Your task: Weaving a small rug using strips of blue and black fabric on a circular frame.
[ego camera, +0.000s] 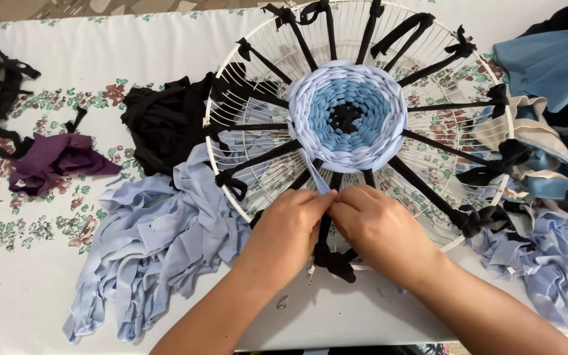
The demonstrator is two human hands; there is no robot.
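Note:
A round white wire frame (213, 161) lies on the table, strung with black fabric spokes (428, 189) tied to its rim. At its centre sits a woven disc (348, 115), dark in the middle, then blue, then pale lilac at the edge. A pale lilac strip (315, 176) runs from the disc's lower edge down to my hands. My left hand (285, 231) pinches that strip at its fingertips. My right hand (377, 227) meets it fingertip to fingertip, closed on the same strip beside a black spoke.
A heap of pale lilac fabric strips (146, 250) lies left of the frame, with black fabric (162, 121) behind it and a purple scrap (57, 161) further left. Blue, beige and lilac cloth (550, 158) piles up on the right. A floral tablecloth (47, 276) covers the table.

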